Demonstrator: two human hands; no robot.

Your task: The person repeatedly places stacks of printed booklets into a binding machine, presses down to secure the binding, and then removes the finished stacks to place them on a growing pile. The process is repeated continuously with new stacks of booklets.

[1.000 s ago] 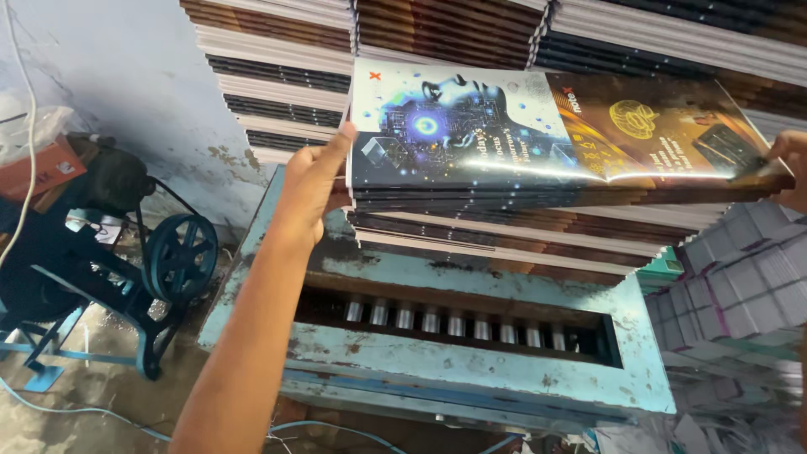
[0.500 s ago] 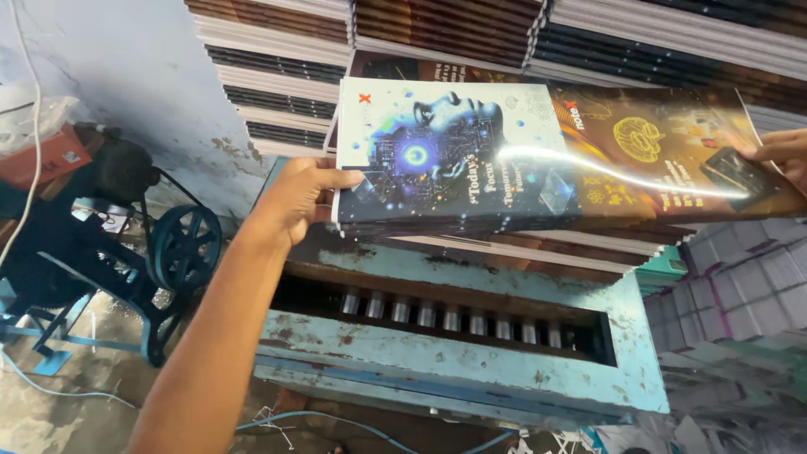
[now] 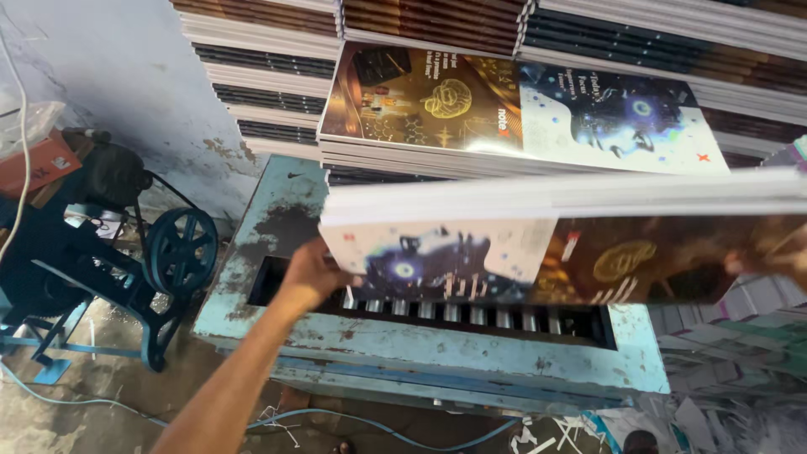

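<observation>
Bundle (image 3: pixel 555 244) of glossy printed covers now held low, over the slot of the blue machine (image 3: pixel 437 353). A second ago it sat higher, level with the stacks at the wall, cover face up and flat; it has since come down and tipped so its white edge faces up.

Left hand (image 3: pixel 315 273) clamps the bundle's left end, fingers curled under it. Right hand (image 3: pixel 769 265) at the far end is blurred and mostly hidden; probably gripping, but I cannot tell.

Second stack (image 3: pixel 513 109) lies on the shelf behind, same covers turned the other way round. Rollers (image 3: pixel 454 311) show in the slot just below the bundle. Black flywheel (image 3: pixel 181 248) stands left of the machine, well apart.
</observation>
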